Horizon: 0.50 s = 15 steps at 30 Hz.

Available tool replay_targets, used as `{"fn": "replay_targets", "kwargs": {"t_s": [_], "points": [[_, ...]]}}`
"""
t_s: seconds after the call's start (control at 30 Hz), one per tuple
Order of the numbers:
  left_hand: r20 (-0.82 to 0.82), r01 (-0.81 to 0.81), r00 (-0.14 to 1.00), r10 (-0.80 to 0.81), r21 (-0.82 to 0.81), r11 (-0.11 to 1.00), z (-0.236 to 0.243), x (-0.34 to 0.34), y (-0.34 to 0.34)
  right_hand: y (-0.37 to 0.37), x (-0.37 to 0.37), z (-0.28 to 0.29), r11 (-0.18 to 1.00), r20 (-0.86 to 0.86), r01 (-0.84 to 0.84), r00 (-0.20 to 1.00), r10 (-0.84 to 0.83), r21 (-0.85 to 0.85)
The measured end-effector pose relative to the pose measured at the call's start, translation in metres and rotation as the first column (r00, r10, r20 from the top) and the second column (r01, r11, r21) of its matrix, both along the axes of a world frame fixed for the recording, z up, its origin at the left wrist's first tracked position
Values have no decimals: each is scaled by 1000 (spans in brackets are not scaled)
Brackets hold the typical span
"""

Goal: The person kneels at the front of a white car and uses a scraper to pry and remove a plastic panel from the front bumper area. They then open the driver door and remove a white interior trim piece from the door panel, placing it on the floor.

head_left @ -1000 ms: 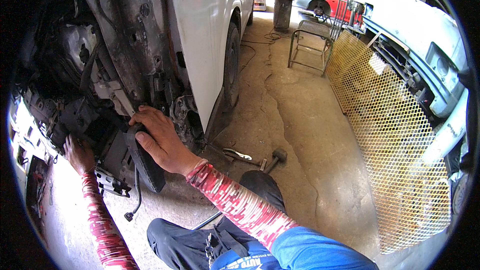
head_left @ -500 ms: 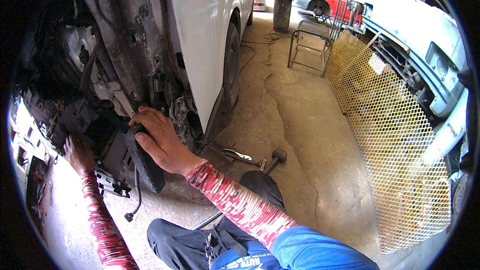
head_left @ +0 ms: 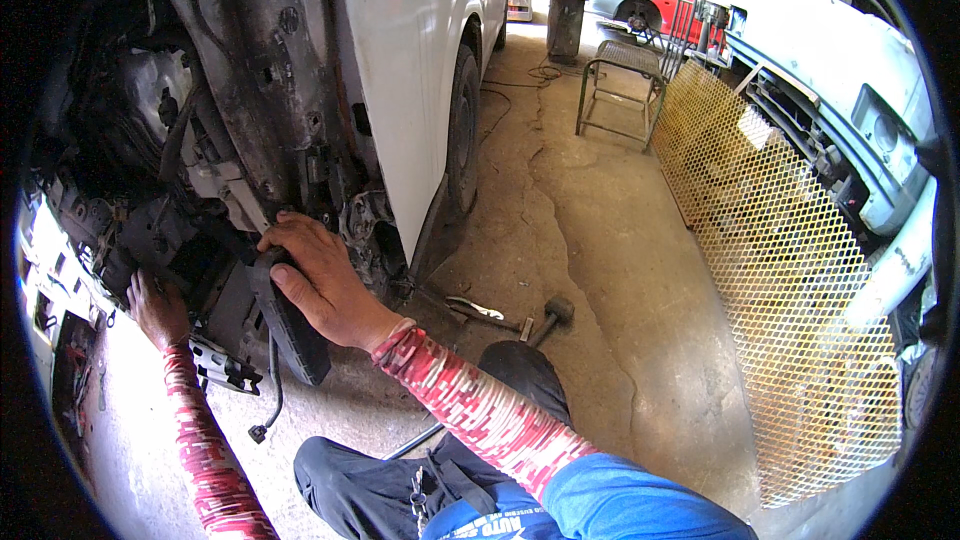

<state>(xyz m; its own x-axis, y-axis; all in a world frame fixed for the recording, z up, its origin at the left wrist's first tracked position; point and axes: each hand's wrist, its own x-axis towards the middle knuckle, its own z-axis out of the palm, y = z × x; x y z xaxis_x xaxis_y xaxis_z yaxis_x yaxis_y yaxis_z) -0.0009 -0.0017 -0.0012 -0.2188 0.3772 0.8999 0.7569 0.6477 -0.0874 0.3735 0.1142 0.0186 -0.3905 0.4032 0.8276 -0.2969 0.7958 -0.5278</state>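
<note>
Black elongated part (head_left: 290,325), at the lower front of the stripped vehicle body (head_left: 250,70), its lower end slanting down over the floor (head_left: 590,210). The right hand (head_left: 325,285) is partly closed about its upper end, thumb on the near face and fingers curled over the top. The left hand (head_left: 158,310) lies half open against a dark assembly (head_left: 165,230) farther left; its fingertips are lost in shadow, so whether it grips anything cannot be told. Compared with the two preceding views, neither hand nor the part has visibly shifted, which suggests a steadying hold rather than a stroke of movement. Just below hang a cable (head_left: 274,380) with a small end plug and, to its left, a slotted metal bracket (head_left: 225,368). Above and right of the right hand, the white panel (head_left: 390,90) tapers to a bare lower corner, the nearest hard edge. A mallet (head_left: 556,314) and a hand tool (head_left: 473,311) lie beyond the knee. Open room runs along the floor to the right, bounded by a yellowish mesh panel (head_left: 780,290) and, farther off, a metal chair (head_left: 622,65).
</note>
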Motion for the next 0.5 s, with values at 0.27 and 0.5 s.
{"fn": "replay_targets", "kwargs": {"t_s": [0.27,0.5], "points": [[31,-54,998,54,-16,998,0,0,1,0,0,1,1000,10,-11,1000,11,-11],[86,-33,996,36,-40,999,7,9,0,0,1,0,1000,9,-4,1000,4,-4]]}}
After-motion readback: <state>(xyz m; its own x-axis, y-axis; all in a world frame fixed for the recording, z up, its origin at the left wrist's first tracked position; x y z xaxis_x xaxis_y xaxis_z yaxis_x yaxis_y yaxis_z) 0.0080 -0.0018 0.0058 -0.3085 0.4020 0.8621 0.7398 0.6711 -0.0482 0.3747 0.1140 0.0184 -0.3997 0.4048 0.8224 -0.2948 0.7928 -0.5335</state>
